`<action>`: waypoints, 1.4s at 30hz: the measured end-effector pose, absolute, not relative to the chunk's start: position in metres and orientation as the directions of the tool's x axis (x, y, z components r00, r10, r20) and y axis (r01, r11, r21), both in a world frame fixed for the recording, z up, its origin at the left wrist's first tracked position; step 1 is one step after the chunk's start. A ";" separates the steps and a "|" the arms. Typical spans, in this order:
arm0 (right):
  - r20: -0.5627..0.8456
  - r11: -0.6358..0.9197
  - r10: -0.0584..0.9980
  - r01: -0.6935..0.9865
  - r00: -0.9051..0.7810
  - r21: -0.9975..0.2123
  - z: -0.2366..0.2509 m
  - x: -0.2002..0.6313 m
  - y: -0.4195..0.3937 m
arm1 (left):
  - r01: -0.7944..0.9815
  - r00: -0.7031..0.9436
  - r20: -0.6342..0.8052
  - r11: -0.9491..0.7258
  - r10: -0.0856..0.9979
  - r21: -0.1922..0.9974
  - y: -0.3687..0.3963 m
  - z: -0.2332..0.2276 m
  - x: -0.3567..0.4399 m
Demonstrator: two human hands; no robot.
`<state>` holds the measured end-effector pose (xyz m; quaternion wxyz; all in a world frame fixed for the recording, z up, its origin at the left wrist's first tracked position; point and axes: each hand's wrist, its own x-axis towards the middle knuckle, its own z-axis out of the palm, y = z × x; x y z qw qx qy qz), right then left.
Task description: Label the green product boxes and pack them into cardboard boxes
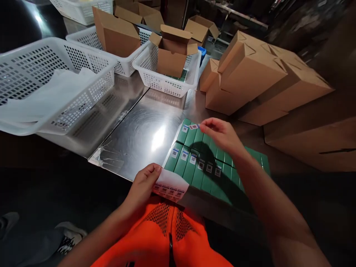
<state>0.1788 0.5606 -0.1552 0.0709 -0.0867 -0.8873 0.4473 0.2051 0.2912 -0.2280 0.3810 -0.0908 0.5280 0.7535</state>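
Two rows of narrow green boxes [197,180] stand packed side by side at the front of the metal table. Several boxes in the near row carry small white labels with a square code, and so does the leftmost box of the far row. Between thumb and finger, my right hand [218,133] pinches a small sticker [194,127] just above the far row, beside that labelled box. My left hand [146,180] is closed on the corner of a sheet of stickers [171,185], held at the table's front edge. Printed labels show along the sheet's lower part.
White plastic baskets [108,76] stand at the left and back; one holds white sheets, others hold open cartons [172,61]. Closed brown cartons [250,74] are stacked at the right. The steel table [133,129] has a seam. A person's shoe [71,233] shows at lower left.
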 end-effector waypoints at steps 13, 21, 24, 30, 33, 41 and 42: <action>-0.537 0.622 0.103 0.476 -0.837 -0.622 -0.176 0.113 0.603 | -0.638 -0.703 -0.532 -0.089 0.473 0.765 0.283 -0.231 0.208; -0.352 0.750 0.237 0.401 -0.905 -0.527 -0.194 0.117 0.600 | -0.633 -0.702 -0.538 -0.063 0.467 0.771 0.287 -0.233 0.206; -0.122 0.790 0.342 0.355 -0.932 -0.500 -0.205 0.126 0.600 | -0.632 -0.708 -0.541 -0.066 0.453 0.772 0.289 -0.232 0.206; 0.268 0.749 0.332 0.080 -0.904 -0.657 -0.205 0.173 0.559 | -0.588 -0.775 -0.498 -0.154 0.390 0.794 0.288 -0.227 0.200; 0.334 0.708 -0.101 -0.303 -0.937 -0.637 -0.195 0.215 0.518 | -0.515 -0.834 -0.436 -0.193 0.339 0.835 0.287 -0.226 0.195; 0.120 0.687 -0.285 -0.290 -0.951 -0.666 -0.193 0.258 0.486 | -0.294 -0.917 -0.262 -0.065 0.301 0.954 0.289 -0.226 0.192; 0.127 0.684 -0.245 -0.264 -0.961 -0.680 -0.193 0.257 0.488 | -0.229 -0.925 -0.219 0.003 0.310 0.973 0.286 -0.226 0.191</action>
